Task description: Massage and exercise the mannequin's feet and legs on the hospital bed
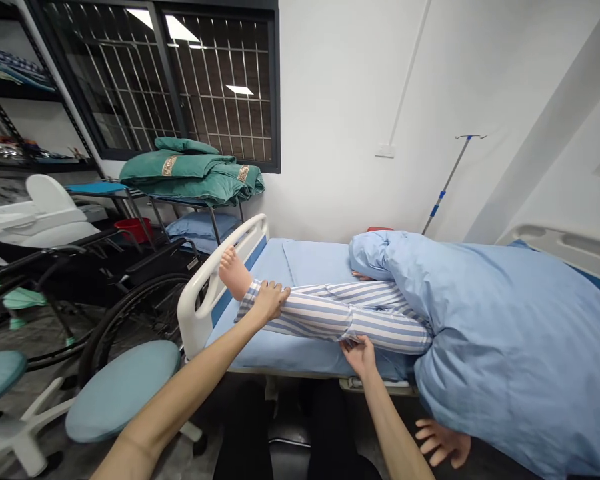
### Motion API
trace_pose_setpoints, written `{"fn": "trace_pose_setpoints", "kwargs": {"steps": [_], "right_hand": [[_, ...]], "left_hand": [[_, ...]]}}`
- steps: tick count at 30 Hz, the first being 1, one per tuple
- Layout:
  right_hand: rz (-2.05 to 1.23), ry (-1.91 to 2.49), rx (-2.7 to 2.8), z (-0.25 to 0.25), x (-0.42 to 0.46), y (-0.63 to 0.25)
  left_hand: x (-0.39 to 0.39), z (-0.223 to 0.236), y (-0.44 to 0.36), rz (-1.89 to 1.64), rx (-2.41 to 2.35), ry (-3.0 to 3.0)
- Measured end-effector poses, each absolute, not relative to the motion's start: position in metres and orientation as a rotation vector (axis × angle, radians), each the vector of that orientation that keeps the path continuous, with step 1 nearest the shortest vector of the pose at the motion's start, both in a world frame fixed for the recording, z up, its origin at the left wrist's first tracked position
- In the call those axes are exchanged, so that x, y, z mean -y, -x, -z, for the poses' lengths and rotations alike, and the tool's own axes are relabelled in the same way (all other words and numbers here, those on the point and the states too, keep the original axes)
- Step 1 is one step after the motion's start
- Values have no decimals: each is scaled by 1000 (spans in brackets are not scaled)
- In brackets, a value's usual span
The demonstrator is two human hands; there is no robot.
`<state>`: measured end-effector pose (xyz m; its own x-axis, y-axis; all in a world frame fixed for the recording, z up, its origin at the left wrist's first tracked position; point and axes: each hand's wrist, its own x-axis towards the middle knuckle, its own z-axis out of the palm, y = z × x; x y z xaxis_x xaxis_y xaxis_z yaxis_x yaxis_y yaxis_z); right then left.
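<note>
The left hand (pixel 269 300) is laid over the striped-trousered shin (pixel 310 313) of a manikin on a hospital bed (pixel 300 260), its fingers curved around the leg near the bare foot (pixel 234 273). The right hand (pixel 359 355) is slid under the leg further up, fingertips hidden. The torso is covered by a blue duvet (pixel 505 347). A red basin (pixel 133 229) is seen beyond a wheelchair (pixel 145 293).

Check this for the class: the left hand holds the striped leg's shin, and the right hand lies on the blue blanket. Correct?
No: the right hand is on the striped leg, not the blanket, as the head view shows.
</note>
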<state>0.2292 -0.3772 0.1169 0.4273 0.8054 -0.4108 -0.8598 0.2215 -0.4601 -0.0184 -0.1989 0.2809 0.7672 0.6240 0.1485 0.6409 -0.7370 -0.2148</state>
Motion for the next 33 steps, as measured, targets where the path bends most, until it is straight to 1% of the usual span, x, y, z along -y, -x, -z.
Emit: {"fn": "trace_pose_setpoints", "kwargs": {"steps": [5,11,19,23,28,33], "right_hand": [[-1172,675,-97,-121,382,-232],[-1143,627,24,-128,387,-245],[-1143,557,156,-174,397,-262],[-1131,539,184,-193,398,-266],[-1141,567,201,-192,399,-266],[-1125,564,225,-189,399,-265]], "left_hand": [[198,-270,25,64,1028,2710],[192,-232,25,187,1260,2753],[186,-197,-8,385,1478,2944],[195,-163,-34,450,1642,3030],[205,-119,-54,564,1749,3068],[210,-102,-58,788,1708,2983]]}}
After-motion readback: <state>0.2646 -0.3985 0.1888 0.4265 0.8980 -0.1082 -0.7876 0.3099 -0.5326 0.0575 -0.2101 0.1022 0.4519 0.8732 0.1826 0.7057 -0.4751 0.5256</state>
